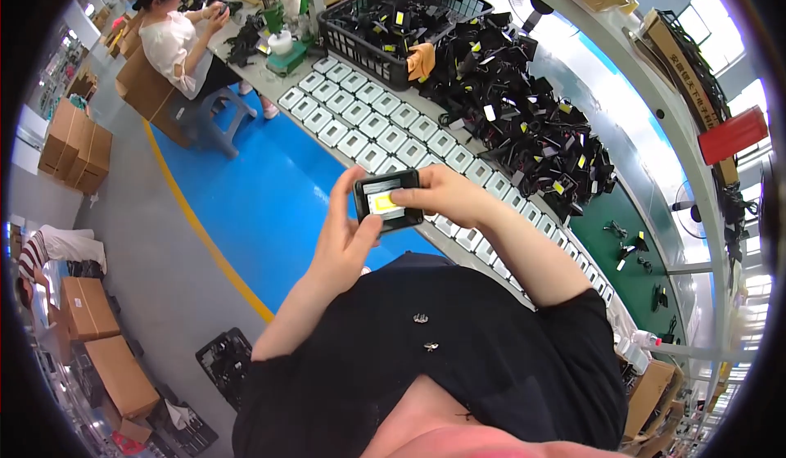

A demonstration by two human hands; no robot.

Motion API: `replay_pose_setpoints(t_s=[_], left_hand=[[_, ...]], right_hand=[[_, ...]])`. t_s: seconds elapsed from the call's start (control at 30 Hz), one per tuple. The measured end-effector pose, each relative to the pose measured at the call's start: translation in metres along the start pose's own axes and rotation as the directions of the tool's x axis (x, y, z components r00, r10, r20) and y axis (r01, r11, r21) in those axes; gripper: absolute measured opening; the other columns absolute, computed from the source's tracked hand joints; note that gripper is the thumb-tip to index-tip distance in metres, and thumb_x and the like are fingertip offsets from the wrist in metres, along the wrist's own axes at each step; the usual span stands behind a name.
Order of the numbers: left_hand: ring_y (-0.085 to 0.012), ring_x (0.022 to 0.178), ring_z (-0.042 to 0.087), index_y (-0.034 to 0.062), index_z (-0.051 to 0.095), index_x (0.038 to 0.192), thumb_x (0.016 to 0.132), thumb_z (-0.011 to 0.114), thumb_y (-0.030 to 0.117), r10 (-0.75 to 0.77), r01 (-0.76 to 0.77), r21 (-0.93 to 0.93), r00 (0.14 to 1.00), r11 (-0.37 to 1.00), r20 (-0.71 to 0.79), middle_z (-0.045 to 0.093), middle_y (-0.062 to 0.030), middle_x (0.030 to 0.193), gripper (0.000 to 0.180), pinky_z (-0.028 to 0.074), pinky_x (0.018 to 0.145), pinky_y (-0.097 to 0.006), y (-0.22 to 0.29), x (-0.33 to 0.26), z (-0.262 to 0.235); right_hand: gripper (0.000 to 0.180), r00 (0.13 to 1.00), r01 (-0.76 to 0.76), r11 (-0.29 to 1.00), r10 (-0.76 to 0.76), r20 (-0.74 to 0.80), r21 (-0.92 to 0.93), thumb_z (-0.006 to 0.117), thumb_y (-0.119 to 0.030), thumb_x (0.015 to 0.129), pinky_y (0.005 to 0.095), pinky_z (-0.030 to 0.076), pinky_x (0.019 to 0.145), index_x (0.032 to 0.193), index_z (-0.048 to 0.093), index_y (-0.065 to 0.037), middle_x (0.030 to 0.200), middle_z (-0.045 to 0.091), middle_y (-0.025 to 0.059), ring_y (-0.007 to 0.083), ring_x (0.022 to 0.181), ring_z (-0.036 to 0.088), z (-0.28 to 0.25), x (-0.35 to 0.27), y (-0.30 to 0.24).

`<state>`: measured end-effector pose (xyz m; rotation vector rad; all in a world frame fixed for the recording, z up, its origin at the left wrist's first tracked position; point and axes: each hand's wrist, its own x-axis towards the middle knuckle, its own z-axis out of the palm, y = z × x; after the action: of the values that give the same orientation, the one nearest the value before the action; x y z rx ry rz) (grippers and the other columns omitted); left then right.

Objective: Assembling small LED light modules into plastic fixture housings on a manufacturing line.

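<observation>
black device (386,211) in grip of left hand (340,241) and right hand (453,197); basket (363,54) of parts (391,31)

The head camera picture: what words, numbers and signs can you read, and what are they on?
Long brown box, upper right: large dark printed characters, which I won't copy.
Black device in the left hand and right hand: yellow-and-white label, print too small and blurred to read.
Heap of black parts: yellow and white tags, too small to read.
</observation>
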<state>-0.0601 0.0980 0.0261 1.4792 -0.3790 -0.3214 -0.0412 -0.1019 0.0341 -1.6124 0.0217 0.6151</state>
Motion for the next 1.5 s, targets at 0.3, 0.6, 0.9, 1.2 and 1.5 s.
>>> replay_pose_setpoints(t_s=[0.3, 0.6, 0.9, 1.2, 1.5], left_hand=[[-0.023, 0.096, 0.06, 0.0051, 0.027, 0.134, 0.095, 0.035, 0.022, 0.008, 0.013, 0.129, 0.986, 0.992, -0.164, 0.029, -0.0123, 0.139, 0.044, 0.049, 0.069, -0.027, -0.008, -0.009, -0.025], [-0.0211, 0.095, 0.059, 0.0041, 0.037, 0.128, 0.093, 0.038, 0.014, -0.105, 0.124, 0.196, 0.989, 0.973, -0.104, 0.041, -0.0089, 0.131, 0.036, 0.047, 0.071, -0.026, -0.011, 0.021, 0.022], [-0.0188, 0.094, 0.059, 0.0014, 0.045, 0.121, 0.09, 0.046, 0.007, -0.295, 0.207, 0.353, 0.931, 0.912, 0.216, 0.048, -0.0096, 0.123, 0.031, 0.047, 0.072, -0.026, -0.019, 0.052, 0.137], [-0.017, 0.095, 0.059, 0.0012, 0.048, 0.118, 0.089, 0.047, 0.004, -0.404, 0.267, 0.513, 0.898, 0.816, 0.176, 0.054, -0.0083, 0.115, 0.029, 0.046, 0.074, -0.025, -0.008, 0.035, 0.226], [-0.0149, 0.09, 0.06, 0.0036, 0.051, 0.114, 0.088, 0.049, 0.01, -0.399, 0.243, 0.526, 0.894, 0.815, 0.204, 0.057, -0.0076, 0.106, 0.027, 0.048, 0.075, -0.028, 0.001, 0.032, 0.24]], right_hand=[[0.048, 0.83, 0.526, 0.422, -0.442, -0.34, 0.738, 0.063, -0.025, 0.083, 0.0338, 0.043, 0.091, 0.114, 0.044, 0.007, 0.109, 0.053, 0.0159, 0.0291, 0.102, 0.052, -0.153, 0.172, -0.056], [0.03, 0.956, 0.075, 0.971, -0.004, -0.295, 0.228, 0.064, -0.023, 0.081, 0.0213, 0.049, 0.066, 0.103, 0.061, -0.003, 0.092, 0.063, 0.0034, 0.0111, 0.081, 0.06, -0.177, 0.044, 0.074], [0.034, -0.058, 0.09, 0.896, 0.441, -0.896, 0.435, 0.064, -0.018, 0.074, 0.0305, 0.05, 0.071, 0.106, 0.062, -0.004, 0.092, 0.064, 0.0101, 0.0186, 0.081, 0.062, -0.338, -0.282, 0.355], [0.05, -0.222, -0.679, 0.68, 0.169, -0.96, 0.276, 0.064, -0.041, 0.068, 0.0371, 0.047, 0.083, 0.113, 0.06, -0.019, 0.095, 0.064, 0.0155, 0.0294, 0.092, 0.06, -0.436, -0.387, 0.486], [0.029, -0.189, 0.537, 0.763, 0.524, -0.831, 0.359, 0.059, -0.01, 0.08, 0.0303, 0.053, 0.076, 0.1, 0.053, 0.011, 0.1, 0.059, 0.0193, 0.0276, 0.087, 0.06, -0.535, -0.463, 0.6]])
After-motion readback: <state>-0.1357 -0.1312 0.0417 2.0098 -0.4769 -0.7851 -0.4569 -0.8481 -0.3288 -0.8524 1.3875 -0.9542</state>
